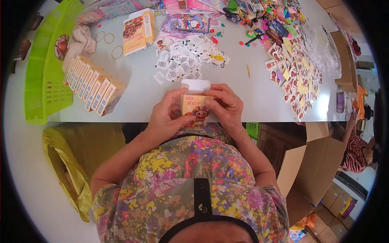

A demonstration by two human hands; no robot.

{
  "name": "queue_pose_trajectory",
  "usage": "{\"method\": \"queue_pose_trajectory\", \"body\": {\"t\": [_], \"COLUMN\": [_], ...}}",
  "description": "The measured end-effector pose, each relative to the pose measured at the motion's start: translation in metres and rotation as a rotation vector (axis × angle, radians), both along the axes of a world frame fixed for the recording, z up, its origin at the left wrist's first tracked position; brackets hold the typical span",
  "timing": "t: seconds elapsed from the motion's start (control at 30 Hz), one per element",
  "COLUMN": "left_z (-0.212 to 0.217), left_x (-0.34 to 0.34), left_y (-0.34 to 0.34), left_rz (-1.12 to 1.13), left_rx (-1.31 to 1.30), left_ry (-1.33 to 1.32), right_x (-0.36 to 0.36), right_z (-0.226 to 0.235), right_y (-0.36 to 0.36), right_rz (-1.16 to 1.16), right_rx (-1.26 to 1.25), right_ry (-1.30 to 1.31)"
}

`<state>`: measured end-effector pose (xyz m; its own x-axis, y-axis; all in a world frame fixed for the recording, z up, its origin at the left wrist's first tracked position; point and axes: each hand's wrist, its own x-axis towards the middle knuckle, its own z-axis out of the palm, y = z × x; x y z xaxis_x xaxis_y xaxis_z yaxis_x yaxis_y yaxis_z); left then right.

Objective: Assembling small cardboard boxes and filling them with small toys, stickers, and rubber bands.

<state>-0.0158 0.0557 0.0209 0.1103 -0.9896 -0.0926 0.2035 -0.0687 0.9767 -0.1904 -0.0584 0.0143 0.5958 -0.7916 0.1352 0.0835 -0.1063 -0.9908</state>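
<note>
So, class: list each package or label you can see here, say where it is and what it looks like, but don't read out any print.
Small carton: held in both hands, orange-yellow, cartoon figure, white flap open.
Row of cartons: table's left, matching orange-and-white boxes, leaning together.
Larger box: far left-centre, orange and white.
White label slips: loose pile, table's middle.
Brown cardboard box: open, lower right.

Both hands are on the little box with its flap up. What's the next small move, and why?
Probably fold the white flap down and tuck it in. The left hand and right hand grip the small box at the table edge, its top flap standing open, while the boxes in the row look shut.
</note>
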Motion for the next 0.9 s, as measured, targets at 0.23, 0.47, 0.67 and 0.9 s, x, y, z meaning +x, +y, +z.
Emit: {"method": "queue_pose_trajectory", "body": {"t": [0.23, 0.47, 0.67, 0.9], "left_z": [-0.002, 0.001, 0.024, 0.021], "left_x": [0.005, 0.004, 0.015, 0.019], "left_y": [-0.015, -0.022, -0.033, -0.036], "left_rz": [0.088, 0.116, 0.026, 0.038], "left_rx": [-0.144, -0.193, 0.037, 0.096], "left_ry": [-0.59, -0.262, -0.106, 0.049], "right_x": [-0.001, -0.009, -0.003, 0.002], "right_z": [0.009, 0.025, 0.041, 0.045], "right_y": [-0.01, -0.027, -0.044, -0.053], "right_rz": [0.051, 0.215, 0.35, 0.402], "right_rx": [0.005, -0.057, 0.171, 0.287], "right_ry": [0.113, 0.214, 0.321, 0.411]}}
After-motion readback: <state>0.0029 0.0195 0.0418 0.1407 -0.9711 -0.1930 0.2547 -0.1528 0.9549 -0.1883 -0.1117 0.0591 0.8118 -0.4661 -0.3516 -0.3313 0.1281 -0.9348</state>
